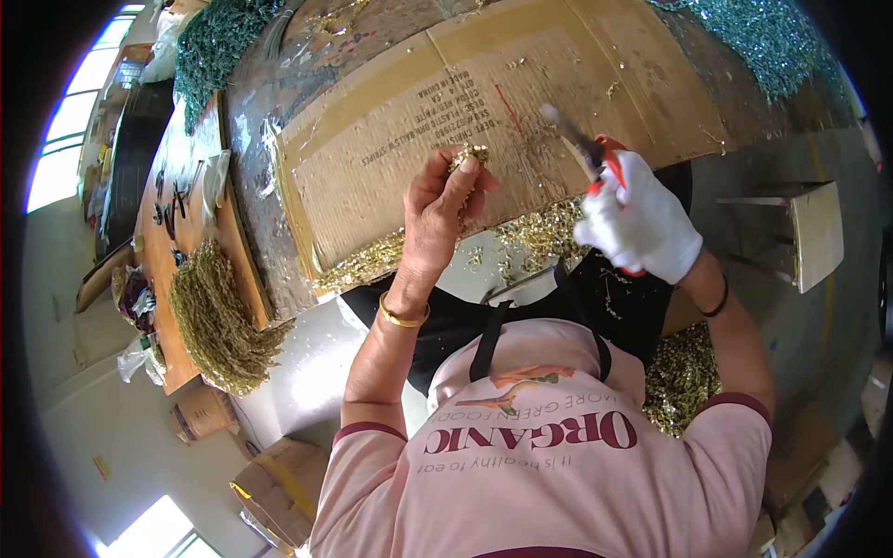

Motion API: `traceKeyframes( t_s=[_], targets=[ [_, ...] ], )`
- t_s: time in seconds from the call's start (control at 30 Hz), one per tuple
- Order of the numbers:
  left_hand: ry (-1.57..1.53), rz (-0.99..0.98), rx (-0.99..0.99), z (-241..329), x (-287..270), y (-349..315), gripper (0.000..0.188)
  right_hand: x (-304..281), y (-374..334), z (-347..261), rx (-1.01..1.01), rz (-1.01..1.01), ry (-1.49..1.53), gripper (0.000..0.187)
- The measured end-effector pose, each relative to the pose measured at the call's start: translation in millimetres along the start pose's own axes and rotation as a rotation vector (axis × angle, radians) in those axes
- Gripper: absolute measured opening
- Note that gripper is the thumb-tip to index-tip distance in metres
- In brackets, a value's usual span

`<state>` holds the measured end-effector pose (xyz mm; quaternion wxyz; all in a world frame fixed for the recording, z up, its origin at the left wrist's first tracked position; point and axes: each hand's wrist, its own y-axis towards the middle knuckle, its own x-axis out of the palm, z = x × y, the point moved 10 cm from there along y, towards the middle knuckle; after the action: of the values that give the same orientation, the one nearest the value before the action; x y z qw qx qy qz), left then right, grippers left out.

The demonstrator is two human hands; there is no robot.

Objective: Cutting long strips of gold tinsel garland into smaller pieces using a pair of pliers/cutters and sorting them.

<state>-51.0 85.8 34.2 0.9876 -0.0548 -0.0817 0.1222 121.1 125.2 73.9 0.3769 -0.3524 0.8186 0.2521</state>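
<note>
My bare left hand (441,200) is closed, with a small tuft of gold tinsel (472,154) pinched between thumb and fingers. It hovers over the near part of a flattened cardboard sheet (372,177). To its right, my white-gloved right hand (642,219) is wrapped round red-handled shears (586,149). Their dark metal blades point up and left over the cardboard, apart from the tinsel. Motion blurs the blades, so whether they are spread does not show. Gold tinsel clippings (544,232) lie along the cardboard's near edge and between my hands.
On the wooden side table (153,307) at left are a thick gold tinsel bundle (219,316) and several dark hand tools (172,209). Teal tinsel (219,51) lies far left, blue tinsel (763,42) far right. A stool (817,235) stands at right; a cardboard box (279,488) sits lower left.
</note>
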Motion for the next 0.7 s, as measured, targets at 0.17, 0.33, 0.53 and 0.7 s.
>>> traceKeyframes(
  t_s=[0.17,0.33,0.53,0.7],
  targets=[
    [-0.129,-0.049,-0.098,-8,8,0,0.017,14,-3,9,0.145,0.083,0.026,0.049],
    [-0.152,-0.091,-0.152,-9,15,-6,0.017,19,3,2,0.181,0.063,0.013,0.059],
    [-0.146,-0.121,-0.152,-11,19,-7,0.016,25,3,2,0.222,-0.02,0.024,0.058],
    [-0.186,-0.144,-0.169,-14,22,-7,0.015,26,0,5,0.193,-0.013,0.053,0.055]
  ],
)
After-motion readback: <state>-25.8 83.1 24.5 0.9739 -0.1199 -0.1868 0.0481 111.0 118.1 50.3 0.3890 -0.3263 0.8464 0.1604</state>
